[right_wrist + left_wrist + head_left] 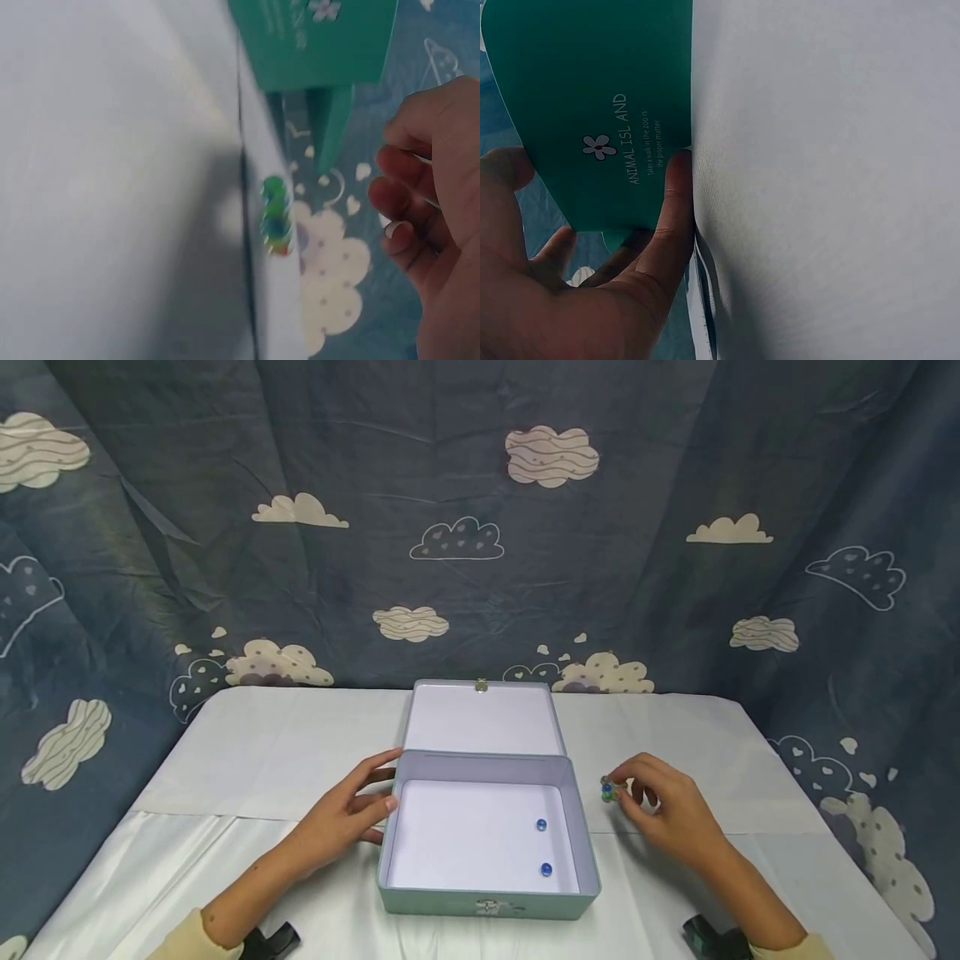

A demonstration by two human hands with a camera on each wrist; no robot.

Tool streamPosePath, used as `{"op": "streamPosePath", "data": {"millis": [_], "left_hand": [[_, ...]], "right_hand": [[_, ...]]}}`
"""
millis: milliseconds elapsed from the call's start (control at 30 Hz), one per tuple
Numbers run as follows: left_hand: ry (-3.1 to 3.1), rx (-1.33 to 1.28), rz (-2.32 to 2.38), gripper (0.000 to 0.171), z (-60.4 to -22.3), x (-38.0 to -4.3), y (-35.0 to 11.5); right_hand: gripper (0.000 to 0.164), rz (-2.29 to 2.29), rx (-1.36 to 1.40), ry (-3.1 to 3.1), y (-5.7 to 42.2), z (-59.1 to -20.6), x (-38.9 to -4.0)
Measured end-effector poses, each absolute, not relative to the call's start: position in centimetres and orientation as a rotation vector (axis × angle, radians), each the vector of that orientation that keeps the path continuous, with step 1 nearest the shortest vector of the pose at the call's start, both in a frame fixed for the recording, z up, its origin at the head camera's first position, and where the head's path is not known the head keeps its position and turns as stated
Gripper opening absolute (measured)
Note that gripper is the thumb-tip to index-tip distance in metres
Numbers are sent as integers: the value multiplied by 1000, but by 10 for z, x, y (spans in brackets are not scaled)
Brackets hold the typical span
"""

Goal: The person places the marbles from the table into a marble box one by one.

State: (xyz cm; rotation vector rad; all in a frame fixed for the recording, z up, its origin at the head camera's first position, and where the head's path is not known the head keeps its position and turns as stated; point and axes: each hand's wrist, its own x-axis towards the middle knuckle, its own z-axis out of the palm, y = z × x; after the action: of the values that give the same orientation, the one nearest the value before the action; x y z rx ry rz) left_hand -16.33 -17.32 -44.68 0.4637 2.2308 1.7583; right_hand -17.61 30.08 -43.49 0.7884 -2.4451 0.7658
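An open teal tin box stands mid-table, its lid laid back flat. Two blue marbles lie on its white floor. My left hand rests flat against the box's left wall, fingers straight; the left wrist view shows a finger lying along the printed green wall. Right of the box a small cluster of coloured marbles sits on the table. My right hand hovers beside it with fingers loosely curled, holding nothing.
The white-covered table is backed by a dark blue cloud-print curtain. Two black clamps sit at the near edge, one by each forearm.
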Motion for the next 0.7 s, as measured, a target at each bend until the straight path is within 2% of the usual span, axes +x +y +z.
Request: {"op": "streamPosePath", "data": {"millis": [700], "left_hand": [[2224, 432, 1755, 65, -447, -164, -173]], "right_hand": [[26, 641, 636, -2644, 326, -459, -186]]}}
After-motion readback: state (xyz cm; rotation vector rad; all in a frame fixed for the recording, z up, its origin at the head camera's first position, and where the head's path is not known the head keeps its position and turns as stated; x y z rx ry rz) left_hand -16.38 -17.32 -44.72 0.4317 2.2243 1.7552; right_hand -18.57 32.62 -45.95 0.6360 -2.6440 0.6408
